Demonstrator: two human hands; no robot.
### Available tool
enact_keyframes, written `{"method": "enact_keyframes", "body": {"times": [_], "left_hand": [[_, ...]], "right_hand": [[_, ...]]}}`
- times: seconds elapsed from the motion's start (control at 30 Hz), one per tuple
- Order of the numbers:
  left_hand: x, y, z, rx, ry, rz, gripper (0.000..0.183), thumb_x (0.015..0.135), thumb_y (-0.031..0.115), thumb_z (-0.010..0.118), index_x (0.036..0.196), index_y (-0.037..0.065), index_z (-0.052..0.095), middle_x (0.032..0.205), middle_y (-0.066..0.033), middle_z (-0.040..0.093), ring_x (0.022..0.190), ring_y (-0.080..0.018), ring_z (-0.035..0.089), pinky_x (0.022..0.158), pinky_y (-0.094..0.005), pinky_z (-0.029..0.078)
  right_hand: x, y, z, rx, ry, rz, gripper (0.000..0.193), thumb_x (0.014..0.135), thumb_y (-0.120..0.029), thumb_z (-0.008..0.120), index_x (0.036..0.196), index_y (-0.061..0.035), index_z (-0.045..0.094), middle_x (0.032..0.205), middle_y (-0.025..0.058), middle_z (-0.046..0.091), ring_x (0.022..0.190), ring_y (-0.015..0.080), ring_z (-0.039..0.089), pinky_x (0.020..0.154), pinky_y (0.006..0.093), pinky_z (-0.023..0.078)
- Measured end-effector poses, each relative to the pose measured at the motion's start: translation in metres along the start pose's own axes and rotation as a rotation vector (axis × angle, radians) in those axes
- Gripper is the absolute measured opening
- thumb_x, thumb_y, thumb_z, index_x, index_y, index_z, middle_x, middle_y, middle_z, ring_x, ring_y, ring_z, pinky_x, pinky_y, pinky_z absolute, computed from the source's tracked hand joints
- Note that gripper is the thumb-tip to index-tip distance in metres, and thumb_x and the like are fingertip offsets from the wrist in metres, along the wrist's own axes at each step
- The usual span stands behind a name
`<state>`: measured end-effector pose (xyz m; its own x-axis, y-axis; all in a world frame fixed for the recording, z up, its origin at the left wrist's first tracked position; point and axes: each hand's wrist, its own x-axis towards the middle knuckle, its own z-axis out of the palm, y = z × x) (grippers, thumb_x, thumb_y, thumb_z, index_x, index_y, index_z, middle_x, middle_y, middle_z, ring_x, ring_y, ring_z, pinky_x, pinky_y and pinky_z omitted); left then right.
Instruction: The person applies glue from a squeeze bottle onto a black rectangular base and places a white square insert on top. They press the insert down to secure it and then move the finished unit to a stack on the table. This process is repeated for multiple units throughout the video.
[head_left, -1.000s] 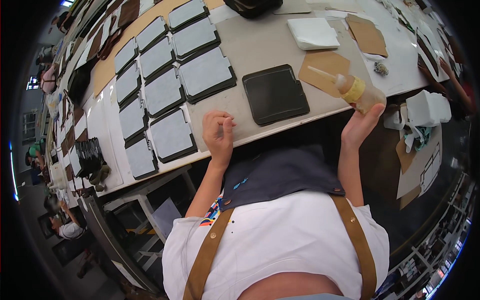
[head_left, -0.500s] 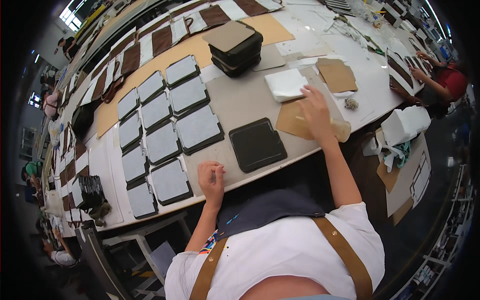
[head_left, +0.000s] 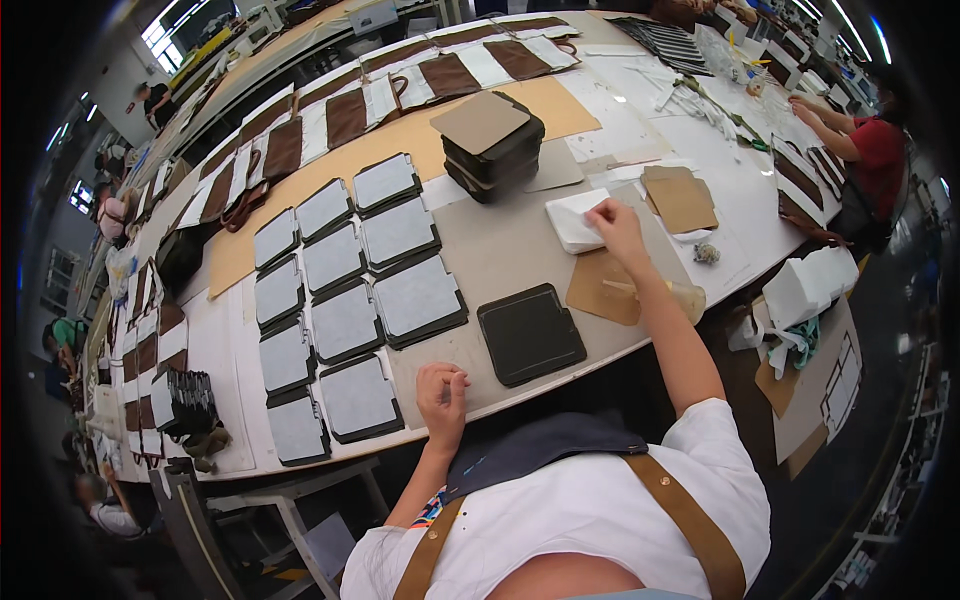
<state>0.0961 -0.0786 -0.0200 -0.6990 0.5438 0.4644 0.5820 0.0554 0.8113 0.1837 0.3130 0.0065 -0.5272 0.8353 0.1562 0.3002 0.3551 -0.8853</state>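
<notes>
My right hand [head_left: 618, 232] is closed at the near corner of a small white stack of sheets [head_left: 572, 222], fingertips pinching its edge. My left hand [head_left: 441, 398] hovers by the table's front edge, its fingers loosely curled and nothing showing in them. Between the hands lies a dark, rounded panel [head_left: 531, 334] with a notch at its upper right corner. Left of it are rows of dark panels topped with light grey sheets [head_left: 347, 330]. Below my right wrist are a brown card piece [head_left: 600, 287] and a translucent yellowish container [head_left: 684, 298], partly hidden by my forearm.
A tall pile of dark panels [head_left: 492, 160] with a grey-brown board on top stands farther back. Brown card [head_left: 680, 198] lies right of the white stack. Brown and white strips [head_left: 440, 75] line the far side. A person in red [head_left: 880, 150] works at right.
My right hand has gone from spread fingers over the white stack to a pinch at its corner. The whole view has shifted slightly; my left hand stays curled near the edge.
</notes>
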Motion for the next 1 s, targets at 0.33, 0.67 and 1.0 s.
{"method": "enact_keyframes", "body": {"times": [0.33,0.67,1.0], "left_hand": [[0.022,0.032,0.003,-0.302,-0.066,-0.182,0.026,0.108,0.017,0.048,0.117,0.0,0.066,0.107,-0.0113,0.071,0.103,-0.0219,0.065,0.092,-0.0344,0.049],[0.084,0.091,0.051,-0.986,-0.312,-0.74,0.051,0.108,0.036,0.05,0.144,0.0,0.046,0.138,-0.0122,0.058,0.124,-0.0161,0.056,0.102,-0.0298,0.047],[0.084,0.074,0.031,-1.012,-0.227,-0.785,0.042,0.108,0.034,0.051,0.133,0.001,0.057,0.127,-0.0079,0.065,0.116,-0.0163,0.063,0.1,-0.0321,0.049]], "right_hand": [[-0.009,-0.057,-0.101,0.755,0.611,-0.301,0.014,0.102,-0.016,0.062,0.103,-0.0028,0.058,0.115,0.0126,0.067,0.105,0.019,0.066,0.09,0.0341,0.056],[-0.168,-0.126,0.01,0.029,-0.216,-0.889,0.024,0.083,0.004,0.073,0.105,-0.0009,0.064,0.126,0.0182,0.067,0.106,0.0339,0.069,0.086,0.0365,0.057],[-0.151,-0.082,0.008,0.602,-0.206,-0.063,0.048,0.097,-0.013,0.068,0.141,-0.0003,0.051,0.135,0.0148,0.057,0.121,0.0205,0.057,0.099,0.0352,0.048]]}}
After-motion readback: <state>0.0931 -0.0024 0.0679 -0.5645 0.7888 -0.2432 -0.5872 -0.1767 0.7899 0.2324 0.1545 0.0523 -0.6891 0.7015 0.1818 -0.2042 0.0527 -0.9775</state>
